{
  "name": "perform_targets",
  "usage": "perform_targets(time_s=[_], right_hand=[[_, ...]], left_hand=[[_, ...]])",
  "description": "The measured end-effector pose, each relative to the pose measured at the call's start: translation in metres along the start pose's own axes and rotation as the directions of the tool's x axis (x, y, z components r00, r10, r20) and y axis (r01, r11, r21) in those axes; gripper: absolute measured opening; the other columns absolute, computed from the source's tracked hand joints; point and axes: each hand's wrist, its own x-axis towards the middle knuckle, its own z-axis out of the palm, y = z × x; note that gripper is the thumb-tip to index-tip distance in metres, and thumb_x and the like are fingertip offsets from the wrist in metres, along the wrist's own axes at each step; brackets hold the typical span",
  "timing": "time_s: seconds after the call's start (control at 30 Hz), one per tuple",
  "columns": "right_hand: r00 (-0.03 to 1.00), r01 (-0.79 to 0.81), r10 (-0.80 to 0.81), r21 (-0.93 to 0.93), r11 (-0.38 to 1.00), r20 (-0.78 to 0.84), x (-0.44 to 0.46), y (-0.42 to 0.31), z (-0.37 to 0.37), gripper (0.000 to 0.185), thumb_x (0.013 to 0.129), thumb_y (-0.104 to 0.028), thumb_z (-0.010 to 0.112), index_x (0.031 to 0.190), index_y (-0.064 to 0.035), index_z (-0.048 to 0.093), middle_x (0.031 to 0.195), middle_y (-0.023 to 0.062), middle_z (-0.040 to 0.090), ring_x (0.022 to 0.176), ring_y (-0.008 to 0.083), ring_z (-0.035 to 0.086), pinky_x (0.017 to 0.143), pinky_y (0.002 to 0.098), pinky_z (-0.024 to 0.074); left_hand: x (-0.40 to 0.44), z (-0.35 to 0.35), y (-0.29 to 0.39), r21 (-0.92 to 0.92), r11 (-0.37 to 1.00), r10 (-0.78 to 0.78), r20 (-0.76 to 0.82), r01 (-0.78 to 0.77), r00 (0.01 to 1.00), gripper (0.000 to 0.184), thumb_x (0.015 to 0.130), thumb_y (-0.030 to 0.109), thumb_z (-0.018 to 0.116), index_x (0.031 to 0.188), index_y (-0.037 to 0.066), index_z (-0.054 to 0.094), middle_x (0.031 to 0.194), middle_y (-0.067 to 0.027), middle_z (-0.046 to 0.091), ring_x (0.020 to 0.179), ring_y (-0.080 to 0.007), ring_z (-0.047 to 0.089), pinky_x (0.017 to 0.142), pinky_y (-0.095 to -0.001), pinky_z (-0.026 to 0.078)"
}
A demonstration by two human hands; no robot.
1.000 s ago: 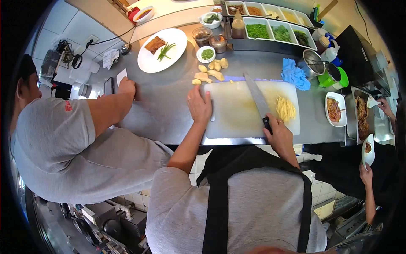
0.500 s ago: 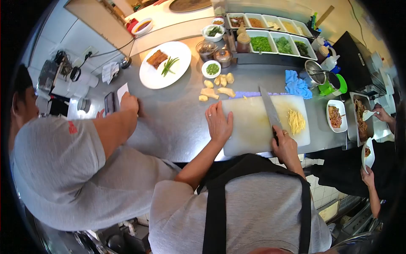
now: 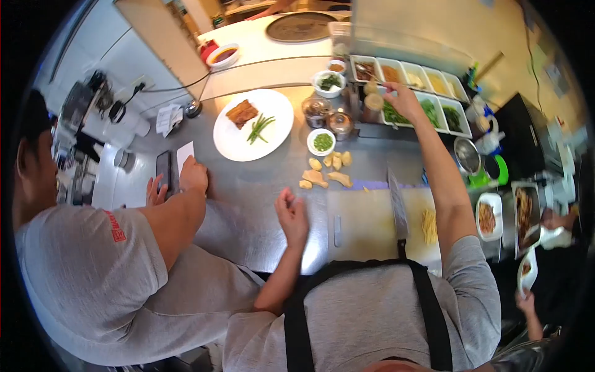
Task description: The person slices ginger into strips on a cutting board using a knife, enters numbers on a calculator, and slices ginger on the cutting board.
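My right hand (image 3: 401, 101) reaches over the ingredient tubs, its fingers pinched on the thin handle of a spoon (image 3: 375, 79) that rests in a tub of dark red-brown food (image 3: 364, 69). My left hand (image 3: 292, 218), slightly blurred, hovers above the steel counter left of the white cutting board (image 3: 362, 226), its fingers curled with nothing seen in them. A knife (image 3: 398, 204) lies on the board, handle toward me. To its right is a pile of yellow strips (image 3: 429, 226), partly hidden by my right arm. Pieces of peeled ginger (image 3: 316, 178) lie beyond the board.
A white plate (image 3: 226, 146) holds a browned piece of food and green stalks. A co-worker (image 3: 111, 266) on my left holds white paper (image 3: 185, 154) beside a phone (image 3: 163, 168). On my right, another person's hand (image 3: 525, 302) holds a white dish (image 3: 527, 273).
My right hand has let go of the knife, leaving it on the board, and moved up to the tubs. My left hand has lifted off the board's edge and curled. The view has shifted.
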Motion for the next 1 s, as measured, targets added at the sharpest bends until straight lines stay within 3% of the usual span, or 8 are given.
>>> perform_targets(time_s=[0.1, 0.3, 0.43, 0.53, 0.73, 0.87, 0.93, 1.0], right_hand=[[0.985, 0.113, -0.117, 0.043, 0.993, 0.126, 0.039, 0.03, 0.026, 0.047, 0.081, -0.024, 0.072, 0.124, -0.0086, 0.062, 0.095, 0.0132, 0.068, 0.087, 0.0288, 0.065, 0.08, 0.0393, 0.0505], [0.969, 0.177, -0.172, -0.014, 0.984, 0.178, 0.054, 0.02, 0.045, 0.064, 0.072, -0.041, 0.081, 0.122, -0.0069, 0.061, 0.096, 0.0174, 0.067, 0.086, 0.0333, 0.063, 0.078, 0.0406, 0.0501], [0.964, 0.164, -0.132, -0.127, 0.978, 0.23, 0.064, 0.006, 0.023, 0.054, 0.075, -0.04, 0.079, 0.111, -0.0025, 0.066, 0.104, 0.0186, 0.069, 0.09, 0.0319, 0.066, 0.084, 0.037, 0.0508], [0.96, 0.055, -0.098, 0.167, 0.984, 0.263, 0.093, -0.004, 0.002, 0.052, 0.079, -0.04, 0.076, 0.112, -0.0022, 0.065, 0.105, 0.0162, 0.069, 0.092, 0.0257, 0.066, 0.084, 0.0343, 0.0502], [0.965, 0.262, -0.252, 0.277, 0.925, -0.071, 0.112, -0.104, -0.015, 0.052, 0.085, -0.043, 0.071, 0.115, -0.0022, 0.062, 0.1, 0.0109, 0.069, 0.088, 0.0184, 0.066, 0.077, 0.0332, 0.0526], [0.983, 0.017, -0.134, 0.659, 0.752, 0.127, 0.093, -0.167, 0.041, 0.041, 0.087, -0.039, 0.07, 0.108, -0.006, 0.061, 0.088, 0.0057, 0.065, 0.071, 0.0159, 0.067, 0.06, 0.0288, 0.0536], [0.948, -0.108, -0.094, 0.586, 0.803, 0.304, 0.076, -0.191, 0.065, 0.038, 0.088, -0.037, 0.069, 0.109, -0.0065, 0.059, 0.087, 0.008, 0.066, 0.065, 0.0149, 0.065, 0.059, 0.0286, 0.0529], [0.952, 0.118, -0.206, 0.347, 0.93, 0.229, 0.07, -0.185, 0.106, 0.049, 0.082, -0.044, 0.072, 0.109, -0.0051, 0.059, 0.089, 0.0149, 0.068, 0.077, 0.0239, 0.067, 0.07, 0.0381, 0.0529]], left_hand=[[0.058, -0.03, -0.02, -0.259, 0.946, -0.22, -0.065, 0.196, 0.973, 0.035, 0.097, 0.013, 0.056, 0.129, 0.003, 0.047, 0.104, -0.0064, 0.054, 0.086, -0.014, 0.057, 0.078, -0.0268, 0.05], [0.151, -0.045, -0.016, -0.563, 0.784, -0.395, -0.128, 0.262, 0.909, 0.033, 0.102, 0.027, 0.049, 0.122, 0.002, 0.049, 0.095, -0.0107, 0.06, 0.078, -0.019, 0.064, 0.068, -0.0322, 0.057], [0.175, -0.034, -0.023, -0.512, 0.806, -0.415, -0.133, 0.297, 0.9, 0.029, 0.102, 0.025, 0.044, 0.111, -0.002, 0.051, 0.089, -0.0124, 0.064, 0.069, -0.0202, 0.065, 0.065, -0.0323, 0.058], [0.176, -0.025, -0.022, -0.465, 0.836, -0.407, -0.171, 0.291, 0.897, 0.028, 0.102, 0.022, 0.044, 0.114, -0.002, 0.051, 0.09, -0.0127, 0.065, 0.07, -0.0193, 0.065, 0.065, -0.0314, 0.058], [0.178, 0.012, -0.02, -0.416, 0.833, -0.407, -0.015, 0.364, 0.914, 0.026, 0.099, 0.021, 0.053, 0.111, -0.002, 0.056, 0.091, -0.0121, 0.065, 0.069, -0.0176, 0.065, 0.062, -0.0285, 0.056], [0.176, 0.014, -0.021, -0.434, 0.822, -0.412, -0.004, 0.369, 0.911, 0.026, 0.098, 0.022, 0.057, 0.109, -0.001, 0.054, 0.088, -0.0101, 0.062, 0.071, -0.0184, 0.065, 0.062, -0.0298, 0.056], [0.173, 0.009, -0.011, -0.531, 0.768, -0.437, -0.023, 0.359, 0.899, 0.026, 0.098, 0.022, 0.058, 0.11, 0.0, 0.052, 0.088, -0.0098, 0.061, 0.071, -0.019, 0.065, 0.062, -0.0303, 0.057], [0.165, 0.004, -0.01, -0.583, 0.746, -0.439, -0.067, 0.322, 0.896, 0.026, 0.097, 0.021, 0.059, 0.112, 0.002, 0.049, 0.089, -0.0096, 0.06, 0.072, -0.0195, 0.064, 0.062, -0.0305, 0.057]])
